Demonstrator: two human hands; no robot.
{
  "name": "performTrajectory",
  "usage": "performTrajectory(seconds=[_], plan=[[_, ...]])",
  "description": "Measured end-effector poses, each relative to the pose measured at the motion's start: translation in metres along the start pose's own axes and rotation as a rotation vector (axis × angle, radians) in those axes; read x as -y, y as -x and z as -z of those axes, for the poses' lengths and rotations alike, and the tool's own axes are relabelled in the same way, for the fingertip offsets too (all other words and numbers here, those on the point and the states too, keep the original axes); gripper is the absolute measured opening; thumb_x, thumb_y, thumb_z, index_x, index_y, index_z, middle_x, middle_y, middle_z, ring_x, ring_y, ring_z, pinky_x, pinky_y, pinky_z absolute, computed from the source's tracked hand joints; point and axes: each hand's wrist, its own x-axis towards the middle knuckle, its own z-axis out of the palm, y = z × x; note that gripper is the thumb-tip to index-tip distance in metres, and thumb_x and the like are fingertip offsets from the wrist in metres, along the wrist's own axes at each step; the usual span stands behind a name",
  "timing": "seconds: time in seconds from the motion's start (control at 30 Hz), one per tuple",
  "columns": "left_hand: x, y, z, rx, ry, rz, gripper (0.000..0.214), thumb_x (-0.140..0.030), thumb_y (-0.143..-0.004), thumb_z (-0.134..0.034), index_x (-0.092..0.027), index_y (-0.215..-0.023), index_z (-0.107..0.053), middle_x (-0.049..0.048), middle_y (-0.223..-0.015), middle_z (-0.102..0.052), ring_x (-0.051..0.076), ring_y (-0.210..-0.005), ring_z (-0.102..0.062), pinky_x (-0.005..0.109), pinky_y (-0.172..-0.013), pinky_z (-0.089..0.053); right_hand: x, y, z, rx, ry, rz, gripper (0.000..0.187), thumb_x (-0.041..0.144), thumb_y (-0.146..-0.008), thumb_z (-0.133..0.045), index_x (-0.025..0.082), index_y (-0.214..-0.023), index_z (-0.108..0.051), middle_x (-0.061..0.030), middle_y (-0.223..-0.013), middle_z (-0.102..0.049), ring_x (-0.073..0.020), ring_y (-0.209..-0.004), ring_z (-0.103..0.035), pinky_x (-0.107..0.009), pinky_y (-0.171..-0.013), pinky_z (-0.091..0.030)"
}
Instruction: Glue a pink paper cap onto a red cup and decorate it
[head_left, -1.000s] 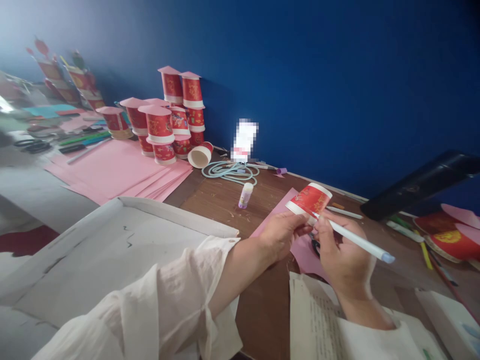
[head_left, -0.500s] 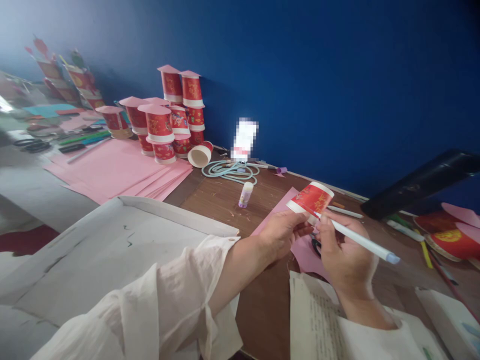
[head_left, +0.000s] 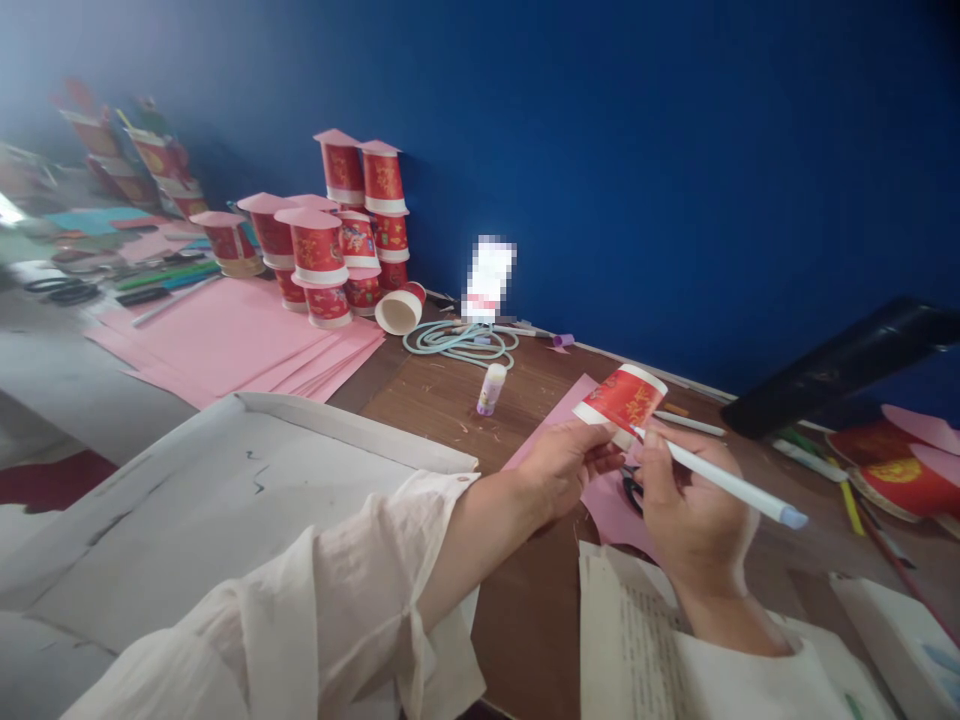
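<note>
My left hand [head_left: 574, 465] grips a red paper cup [head_left: 626, 395] with gold print, tilted on its side above the table. A white marker pen [head_left: 731, 480] with a pale blue end is pinched in my right hand [head_left: 697, 510]. The pen's tip meets the cup's side close to its white band. Beneath the hands lies pink paper [head_left: 615, 515], and the black handle of scissors [head_left: 634, 492] shows partly between them. A small glue stick [head_left: 491, 390] stands upright to the left of the cup.
Stacked red cups with pink paper tops [head_left: 319, 245] stand at the back left, beside pink sheets [head_left: 225, 335]. A coiled pale cable [head_left: 457, 345] lies before a glowing blurred screen [head_left: 489, 278]. A white box lid [head_left: 210, 500] is at left, a black cylinder [head_left: 840, 370] at right.
The pen has shifted very slightly to the right along the cup, its rear end moving right. The left hand and the cup stay almost in place.
</note>
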Motion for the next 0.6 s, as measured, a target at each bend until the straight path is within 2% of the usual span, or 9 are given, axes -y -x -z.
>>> performTrajectory(seconds=[0.27,0.6], plan=[[-0.0008,0.0,0.0009,0.003,0.022,0.032,0.006,-0.007,-0.078,-0.065,-0.008,-0.079,-0.07,0.0033,-0.067,-0.065,0.009,-0.058,-0.054,0.023,-0.066,-0.05,0.0024,-0.0004,0.0016,-0.009,0.029,0.021,0.025,0.04,-0.092,-0.059,0.017,-0.091,-0.069,-0.0056,-0.073,-0.069,-0.0177,-0.058,-0.063,-0.032,-0.058,-0.052],[-0.0022,0.0014,-0.0009,-0.011,0.086,0.079,0.011,-0.004,-0.079,-0.06,-0.007,-0.077,-0.07,0.0048,-0.068,-0.067,0.009,-0.057,-0.056,0.024,-0.068,-0.048,0.0068,-0.0024,0.0025,0.003,0.035,0.035,0.023,0.038,-0.092,-0.058,0.018,-0.086,-0.068,-0.0046,-0.07,-0.068,-0.0172,-0.057,-0.062,-0.03,-0.056,-0.05]])
